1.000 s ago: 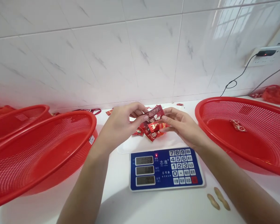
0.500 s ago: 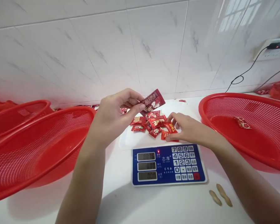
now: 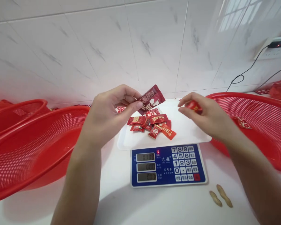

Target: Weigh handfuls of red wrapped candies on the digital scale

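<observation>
My left hand (image 3: 118,114) pinches a dark red snack packet (image 3: 152,99) by its lower left end, tilted above the scale's white tray (image 3: 187,131). Under it on the tray lies a small heap of red wrapped candies (image 3: 158,118), with an orange-red packet (image 3: 168,131) at its right side. Over the tray's right part, my right hand (image 3: 204,115) has its fingers curled round a small red candy packet (image 3: 194,106), partly hidden by the hand. In front of the tray is the scale's blue keypad panel (image 3: 167,165), its displays lit.
At the left stand two red mesh baskets (image 3: 61,140). Another red basket (image 3: 259,137) at the right holds one patterned packet (image 3: 243,122). Two peanuts (image 3: 220,196) lie on the white table near the front. A tiled wall (image 3: 154,47) rises behind, with a socket and cable (image 3: 241,75).
My right hand has lifted off the heap and moved right and up with a red candy packet. The left hand has shifted slightly left, still holding its packet. The top display's number has changed.
</observation>
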A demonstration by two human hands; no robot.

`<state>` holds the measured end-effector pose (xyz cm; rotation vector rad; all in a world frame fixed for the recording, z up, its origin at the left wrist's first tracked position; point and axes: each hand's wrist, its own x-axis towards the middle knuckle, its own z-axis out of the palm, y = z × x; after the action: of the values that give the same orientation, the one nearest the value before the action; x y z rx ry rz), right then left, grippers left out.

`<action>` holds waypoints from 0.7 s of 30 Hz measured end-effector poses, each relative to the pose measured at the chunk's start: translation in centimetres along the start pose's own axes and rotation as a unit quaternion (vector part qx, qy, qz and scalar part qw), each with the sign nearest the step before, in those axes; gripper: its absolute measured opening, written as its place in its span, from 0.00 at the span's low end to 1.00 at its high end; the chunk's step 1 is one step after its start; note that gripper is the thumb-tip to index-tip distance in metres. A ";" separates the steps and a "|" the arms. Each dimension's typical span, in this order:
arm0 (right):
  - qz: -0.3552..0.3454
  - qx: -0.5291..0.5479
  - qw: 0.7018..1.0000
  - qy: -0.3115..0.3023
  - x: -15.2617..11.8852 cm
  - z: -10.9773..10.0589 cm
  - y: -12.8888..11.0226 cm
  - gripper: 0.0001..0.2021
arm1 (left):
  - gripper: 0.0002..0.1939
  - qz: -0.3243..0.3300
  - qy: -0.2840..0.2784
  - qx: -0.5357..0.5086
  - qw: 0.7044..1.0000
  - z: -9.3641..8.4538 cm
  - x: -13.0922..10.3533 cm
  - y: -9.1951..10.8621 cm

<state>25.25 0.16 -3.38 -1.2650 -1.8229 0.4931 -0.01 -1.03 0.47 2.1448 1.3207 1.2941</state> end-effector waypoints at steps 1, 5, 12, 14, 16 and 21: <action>0.003 0.024 1.000 0.000 -0.3 -0.8 -0.3 0.07 | 0.04 0.001 -0.001 -0.002 1.000 0.1 -0.1 0.1; 0.030 0.145 0.987 -0.065 -1.2 -2.1 -1.4 0.14 | 0.03 0.018 -0.008 -0.031 0.999 1.1 -0.4 0.9; 0.013 0.232 0.964 -0.126 -1.0 1.0 -2.2 0.19 | 0.04 0.041 -0.138 -0.063 0.988 3.8 -0.9 1.6; 0.010 0.213 0.972 -0.098 -1.0 1.1 -2.4 0.19 | 0.04 0.036 -0.143 -0.057 0.987 3.7 -0.8 1.5; 0.012 0.183 0.982 -0.051 -1.1 0.3 -2.7 0.17 | 0.07 0.025 -0.105 -0.030 0.994 3.0 -0.7 1.4; 0.008 0.023 0.980 0.198 -1.2 -4.8 -0.6 0.12 | 0.06 -0.015 0.014 0.050 0.999 0.0 -0.4 0.7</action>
<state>28.99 -1.77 -0.72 -1.2459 -1.4600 0.2651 0.32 -1.71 0.72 2.1721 1.4509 1.2756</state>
